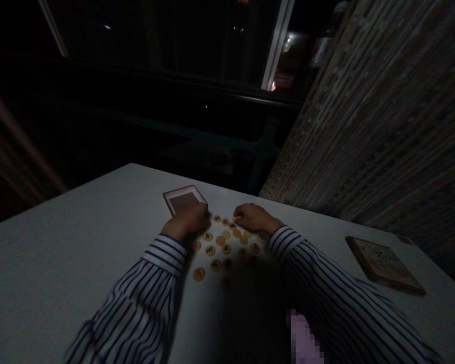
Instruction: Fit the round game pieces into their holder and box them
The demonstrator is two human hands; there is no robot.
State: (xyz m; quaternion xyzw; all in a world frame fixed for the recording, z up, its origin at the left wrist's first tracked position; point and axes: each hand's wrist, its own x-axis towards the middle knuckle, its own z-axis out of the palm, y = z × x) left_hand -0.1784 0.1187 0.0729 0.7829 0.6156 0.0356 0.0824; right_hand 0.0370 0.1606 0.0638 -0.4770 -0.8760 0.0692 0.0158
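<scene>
Round wooden xiangqi pieces (226, 248) lie scattered on the white table (98, 217), some showing red or black characters and some plain side up. My left hand (191, 221) is at the left of the pieces, fingers curled in and angled down, beside an open shallow box tray (182, 199); whatever its fingertips hold is hidden. At the far right of the spread, my right hand (256, 217) pinches with thumb and fingers at a pale xiangqi piece (235, 219), which is partly covered by the fingertips. Shadow darkens the pieces nearest me.
On the right of the table lies a flat box with a printed lid (387, 265). A string curtain (356, 126) hangs along the right edge, and a dark window (167, 40) stands beyond the table. A blurred pink patch (305, 338) shows at the bottom.
</scene>
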